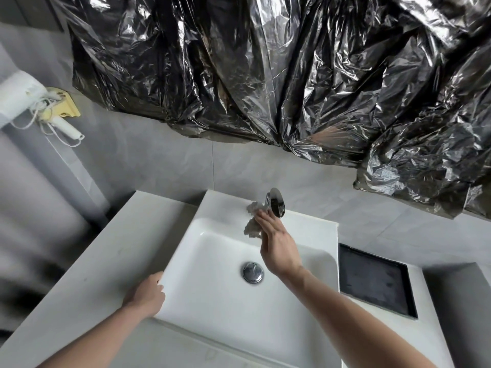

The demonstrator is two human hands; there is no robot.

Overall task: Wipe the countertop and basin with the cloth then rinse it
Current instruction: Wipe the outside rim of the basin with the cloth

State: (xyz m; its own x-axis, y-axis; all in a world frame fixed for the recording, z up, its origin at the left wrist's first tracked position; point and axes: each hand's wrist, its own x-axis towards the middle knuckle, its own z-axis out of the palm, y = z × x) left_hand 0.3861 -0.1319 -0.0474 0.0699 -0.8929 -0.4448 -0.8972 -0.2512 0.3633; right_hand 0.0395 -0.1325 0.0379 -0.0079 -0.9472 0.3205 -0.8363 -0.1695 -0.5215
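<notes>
The right hand [276,243] reaches over the white basin [212,301] to its back ledge, just in front of the chrome tap [276,205]. Its fingers lie nearly straight and flat, pressing a crumpled grey cloth [252,225] against the ledge where it meets the back slope of the bowl. The cloth bunches out to the left of the fingers, and part of it lies beside the base of the tap. The fingers do not curl round it; they hold it down by pressure alone.

The left hand [147,293] rests on the basin's near-left corner, its fingers bent over the rim where the basin meets the pale countertop [87,261]. Whether they clamp the edge or only lean on it cannot be told.

A round chrome drain plug [252,272] sits in the middle of the bowl, between the two forearms. To the right of the basin a dark rectangular recess [377,282] is set into the counter.

Crinkled black plastic sheeting [265,75] hangs over the grey tiled wall [159,166] above the tap. At the far left a white hairdryer [21,96] with a looped cord sits in a yellow wall holder [66,107].
</notes>
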